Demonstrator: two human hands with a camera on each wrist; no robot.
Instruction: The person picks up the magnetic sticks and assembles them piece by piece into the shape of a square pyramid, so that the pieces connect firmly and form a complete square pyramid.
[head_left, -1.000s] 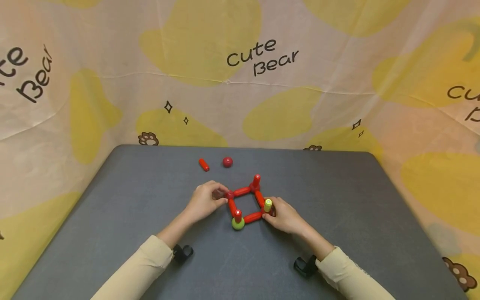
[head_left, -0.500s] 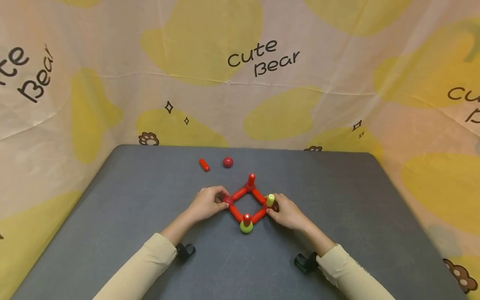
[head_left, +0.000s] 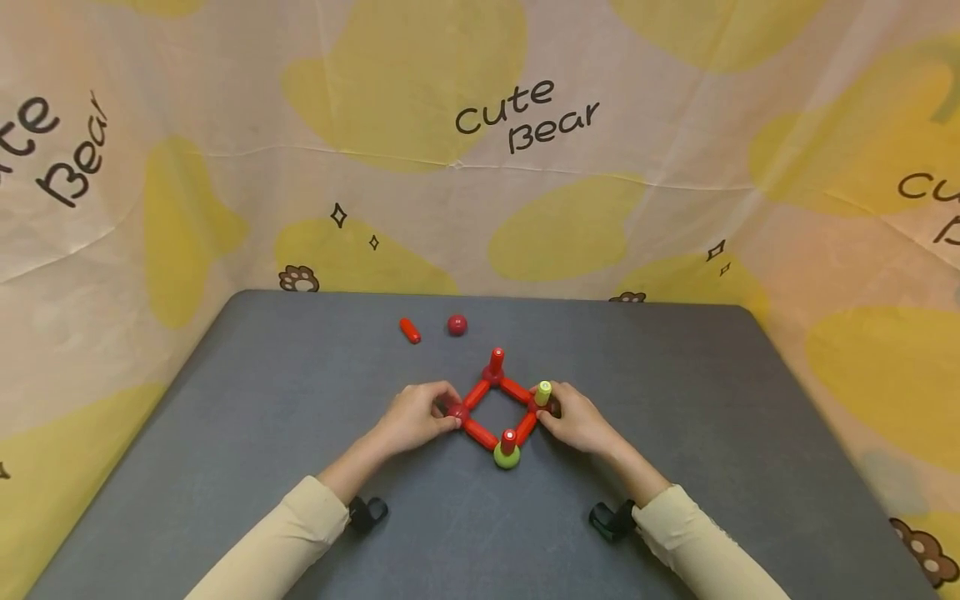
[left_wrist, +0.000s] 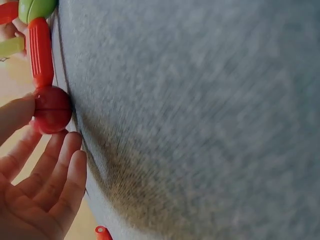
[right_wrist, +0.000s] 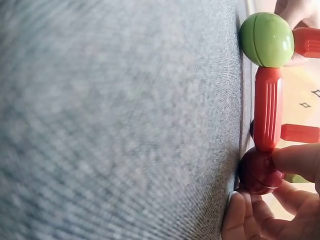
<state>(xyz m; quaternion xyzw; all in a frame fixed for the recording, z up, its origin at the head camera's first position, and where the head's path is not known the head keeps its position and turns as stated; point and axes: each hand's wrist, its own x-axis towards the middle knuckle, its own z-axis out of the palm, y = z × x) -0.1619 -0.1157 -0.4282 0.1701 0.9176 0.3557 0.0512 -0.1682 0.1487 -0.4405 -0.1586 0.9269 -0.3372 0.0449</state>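
Note:
A square of red rods point(head_left: 481, 433) joined by balls at its corners lies on the table, one corner towards me. My left hand point(head_left: 416, 415) pinches the red ball point(left_wrist: 52, 111) at the left corner between thumb and fingers; no upright rod shows on it. With my right hand point(head_left: 577, 423) I pinch the dark red ball point(right_wrist: 260, 174) at the right corner, from which a yellow-green rod point(head_left: 543, 393) stands up. The near corner is a green ball point(head_left: 507, 457) bearing an upright red rod point(head_left: 509, 441). Another upright red rod point(head_left: 497, 361) rises from the far corner's red ball.
Beyond the square, a loose red rod point(head_left: 410, 331) and a loose red ball point(head_left: 457, 325) lie on the grey table point(head_left: 300, 358). A patterned cloth point(head_left: 420, 192) surrounds the table's back and sides. Black straps point(head_left: 367, 514) are at both wrists.
Both hands have turned the square counterclockwise on the table. The green-ball corner has swung right, the left corner nearer me and the right corner farther away. The loose rod and ball stay put.

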